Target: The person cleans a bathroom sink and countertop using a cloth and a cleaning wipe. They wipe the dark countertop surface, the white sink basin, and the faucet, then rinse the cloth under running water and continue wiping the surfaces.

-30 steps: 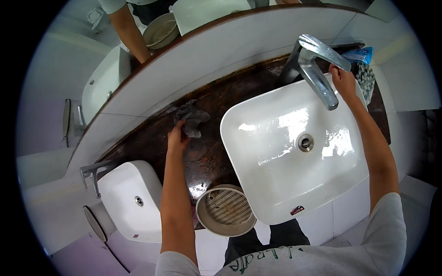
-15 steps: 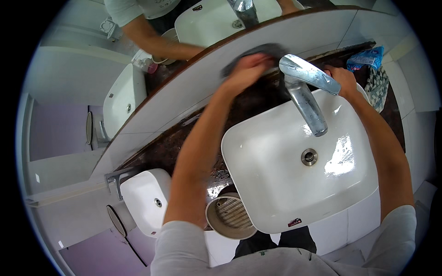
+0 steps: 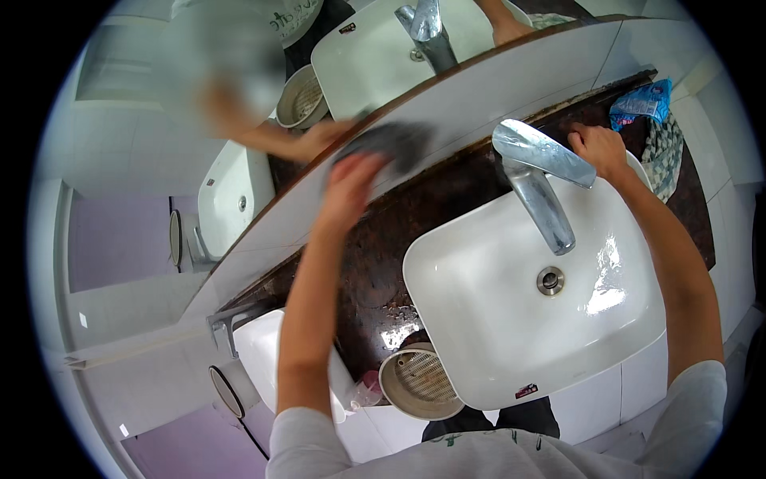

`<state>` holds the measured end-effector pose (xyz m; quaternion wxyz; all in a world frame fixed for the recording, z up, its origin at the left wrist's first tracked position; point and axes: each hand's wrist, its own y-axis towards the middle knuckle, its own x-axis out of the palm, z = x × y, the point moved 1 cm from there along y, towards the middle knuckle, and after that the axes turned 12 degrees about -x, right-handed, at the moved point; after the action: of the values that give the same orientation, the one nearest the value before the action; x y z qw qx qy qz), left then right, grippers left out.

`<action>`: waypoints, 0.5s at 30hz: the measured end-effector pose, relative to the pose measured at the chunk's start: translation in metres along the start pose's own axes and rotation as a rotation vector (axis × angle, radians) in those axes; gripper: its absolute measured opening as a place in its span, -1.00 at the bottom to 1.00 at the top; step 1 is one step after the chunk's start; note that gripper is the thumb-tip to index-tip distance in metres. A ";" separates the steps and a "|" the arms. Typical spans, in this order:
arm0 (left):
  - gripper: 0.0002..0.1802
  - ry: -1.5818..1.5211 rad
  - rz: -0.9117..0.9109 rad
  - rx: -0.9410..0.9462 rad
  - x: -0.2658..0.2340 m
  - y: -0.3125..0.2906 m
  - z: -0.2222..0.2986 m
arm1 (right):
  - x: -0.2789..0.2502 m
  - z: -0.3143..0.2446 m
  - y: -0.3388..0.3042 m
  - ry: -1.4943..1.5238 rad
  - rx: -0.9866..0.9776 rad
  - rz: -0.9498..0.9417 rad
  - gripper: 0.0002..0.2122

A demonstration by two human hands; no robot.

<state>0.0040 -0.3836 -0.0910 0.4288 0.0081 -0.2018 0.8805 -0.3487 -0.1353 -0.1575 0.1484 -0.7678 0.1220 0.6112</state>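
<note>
Shifting the grey cloth [image 3: 408, 148] leftward

The left hand [image 3: 351, 190] held it at the splashback [image 3: 479, 104], left of the tap [image 3: 542, 199]; work had moved along the tiles. The right hand's grip [image 3: 600, 149], near the washbasin [image 3: 479, 319], couldn't be told. Inside the washbasin sat a drain [image 3: 550, 281]; the round strainer [image 3: 403, 401] showed its perforated bottom.

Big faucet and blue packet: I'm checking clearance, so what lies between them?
The head view shows the right hand between the big faucet and the blue packet, with dark counter behind it.
</note>
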 end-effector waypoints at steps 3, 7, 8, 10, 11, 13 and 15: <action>-0.72 -0.012 -0.266 0.034 0.113 0.065 0.022 | -0.002 -0.003 0.000 0.011 0.020 0.004 -0.63; -0.71 0.004 -0.245 0.085 0.099 0.056 0.024 | -0.002 0.001 0.000 0.009 -0.001 -0.030 -0.62; -0.70 0.096 -0.091 0.078 0.067 0.036 0.019 | -0.003 0.002 0.000 0.007 -0.005 -0.029 -0.62; -0.82 0.040 -0.045 0.192 -0.024 -0.019 0.004 | -0.005 0.002 0.001 0.002 -0.025 -0.050 -0.62; -0.88 -0.052 0.140 0.090 -0.052 -0.052 0.013 | -0.004 0.006 0.001 -0.010 -0.031 -0.073 -0.62; -0.94 -0.104 0.393 -0.008 -0.073 -0.093 0.037 | -0.004 0.010 0.000 -0.027 -0.049 -0.106 -0.63; -0.92 -0.123 0.289 -0.036 -0.085 -0.099 0.044 | -0.004 0.006 0.004 -0.014 -0.078 -0.109 -0.63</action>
<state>0.1256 -0.4089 -0.0322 0.2847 0.0253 -0.2424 0.9271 -0.3568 -0.1367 -0.1556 0.1521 -0.7743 0.0551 0.6119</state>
